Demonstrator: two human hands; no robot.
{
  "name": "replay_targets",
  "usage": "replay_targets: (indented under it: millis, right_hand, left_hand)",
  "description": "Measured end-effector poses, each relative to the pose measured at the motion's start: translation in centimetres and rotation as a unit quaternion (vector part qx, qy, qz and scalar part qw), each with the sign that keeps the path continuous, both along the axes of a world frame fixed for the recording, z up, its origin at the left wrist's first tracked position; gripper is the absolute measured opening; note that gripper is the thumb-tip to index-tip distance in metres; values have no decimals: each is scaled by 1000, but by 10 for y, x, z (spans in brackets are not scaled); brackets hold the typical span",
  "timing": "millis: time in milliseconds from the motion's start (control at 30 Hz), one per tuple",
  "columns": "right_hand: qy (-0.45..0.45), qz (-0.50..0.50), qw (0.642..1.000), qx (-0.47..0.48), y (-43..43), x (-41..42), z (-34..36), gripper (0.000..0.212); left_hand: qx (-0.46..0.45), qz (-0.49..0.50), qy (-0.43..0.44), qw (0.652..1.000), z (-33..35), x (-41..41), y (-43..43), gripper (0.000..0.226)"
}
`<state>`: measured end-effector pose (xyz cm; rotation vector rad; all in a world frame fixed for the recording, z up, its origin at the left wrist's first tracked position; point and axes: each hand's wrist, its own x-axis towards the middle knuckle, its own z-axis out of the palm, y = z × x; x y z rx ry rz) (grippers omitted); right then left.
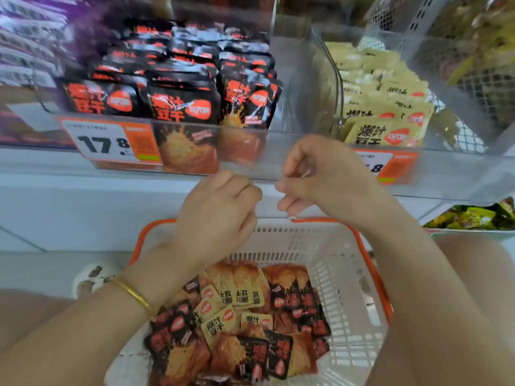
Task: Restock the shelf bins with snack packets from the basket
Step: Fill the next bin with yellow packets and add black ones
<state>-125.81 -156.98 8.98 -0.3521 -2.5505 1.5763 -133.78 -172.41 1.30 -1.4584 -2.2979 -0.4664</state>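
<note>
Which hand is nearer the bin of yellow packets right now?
Right. The right hand is just below and left of the yellow-packet bin; the left hand is farther left and lower, above the basket.

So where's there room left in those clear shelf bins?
One bare strip: between the black-and-red snack packets and the clear curved divider on their right. Those packets fill the rest; beyond the divider, pale yellow packets crowd in. The white orange-rimmed plastic basket is bare along its right side.
</note>
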Motion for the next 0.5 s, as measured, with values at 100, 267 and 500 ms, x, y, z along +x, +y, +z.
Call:
replay_targets:
  millis: [100,267,500]
  right_hand:
    - [-254,47,965,51,27,6,-94,10]
    - [-410,199,840,294,34,28,-272,26]
    - [-488,284,791,234,-6,56,-345,37]
  left_hand:
    - [-142,-19,-69,987,-44,9,7,36]
    - [-230,-29,-112,966,-77,20,17,26]
    - [-242,-19,-143,959,-92,13,21,42]
